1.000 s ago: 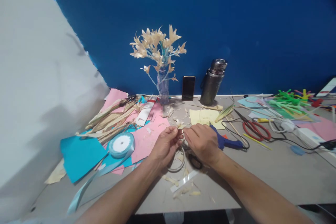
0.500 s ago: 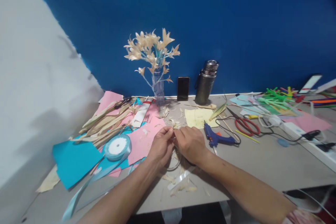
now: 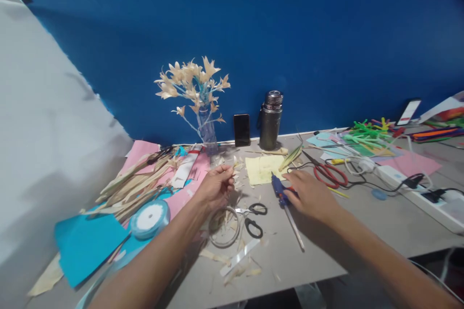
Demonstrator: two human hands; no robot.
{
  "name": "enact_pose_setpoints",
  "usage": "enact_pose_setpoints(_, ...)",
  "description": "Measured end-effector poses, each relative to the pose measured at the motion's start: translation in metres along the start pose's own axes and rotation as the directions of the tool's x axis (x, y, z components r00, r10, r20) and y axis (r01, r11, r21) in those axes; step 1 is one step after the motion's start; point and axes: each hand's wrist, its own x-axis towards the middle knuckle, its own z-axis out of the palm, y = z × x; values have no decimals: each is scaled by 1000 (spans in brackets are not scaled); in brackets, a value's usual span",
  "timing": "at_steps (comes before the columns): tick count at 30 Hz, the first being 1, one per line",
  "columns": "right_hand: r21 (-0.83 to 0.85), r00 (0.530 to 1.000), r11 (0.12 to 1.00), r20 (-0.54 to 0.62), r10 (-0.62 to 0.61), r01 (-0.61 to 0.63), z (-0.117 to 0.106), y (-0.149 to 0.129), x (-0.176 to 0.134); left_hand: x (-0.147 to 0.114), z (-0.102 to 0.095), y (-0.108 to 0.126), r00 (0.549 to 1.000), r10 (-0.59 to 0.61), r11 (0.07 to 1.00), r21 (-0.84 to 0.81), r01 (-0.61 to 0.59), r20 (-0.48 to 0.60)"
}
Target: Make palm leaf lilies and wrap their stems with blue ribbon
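My left hand (image 3: 216,187) is pinched closed on a small pale piece of dried husk (image 3: 235,166), whose tip shows past the fingertips. Over to the right, my right hand (image 3: 313,197) curls around the handle of a blue hot glue gun (image 3: 278,188), covering most of it. The gun lies on the table with its nozzle toward the yellow paper (image 3: 259,169). A clear glue stick (image 3: 294,229) extends from its rear. Small scissors (image 3: 255,222) with black handles lie spread between my hands, beside a ring-shaped roll of tape (image 3: 224,245).
Pale husk flowers (image 3: 194,77) stand in a clear vase (image 3: 208,130) at the back, near a phone (image 3: 241,130) and a thermos (image 3: 271,123). Red-handled scissors (image 3: 329,176) and a power strip (image 3: 416,198) with cords lie right. Ribbon spool (image 3: 150,219) and husk strips (image 3: 134,186) lie left.
My hands have come apart. The right one has moved right onto the glue gun, while the left keeps its pinch. The black-handled scissors and tape roll now show fully. The view has shifted slightly.
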Motion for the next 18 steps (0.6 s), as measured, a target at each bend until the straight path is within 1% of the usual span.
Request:
enact_pose_setpoints(1, 2, 999, 1000, 42, 11, -11, 1, 11, -7, 7, 1, -1, 1000, -4, 999, 38, 5, -12)
enact_pose_setpoints(3, 28, 989, 999, 145, 12, -16, 3, 24, -18, 21, 4, -4, 1000, -19, 995, 95, 21, -20)
enact_pose_setpoints(6, 55, 955, 998, 297, 16, -34, 3, 26, -21, 41, 10, -10, 999, -48, 990, 134, 48, -4)
enact_pose_setpoints(8, 44, 931, 997, 361, 43, -64, 2, 23, -16, 48, 13, -11, 998, -60, 987, 149, 58, 14)
enact_pose_setpoints(11, 45, 914, 993, 397, 81, -107, 0, 21, -8, 50, 16, -13, 995, -76, 987, 148, 67, 58)
enact_pose_setpoints(15, 111, 914, 989, 403, 47, -99, -2, 23, -5, 43, 15, -16, 986, -114, 988, 117, 99, 126)
enact_pose_setpoints(18, 135, 916, 986, 399, 36, -98, -3, 27, -7, 41, 11, -17, 979, -90, 994, 78, 76, 183)
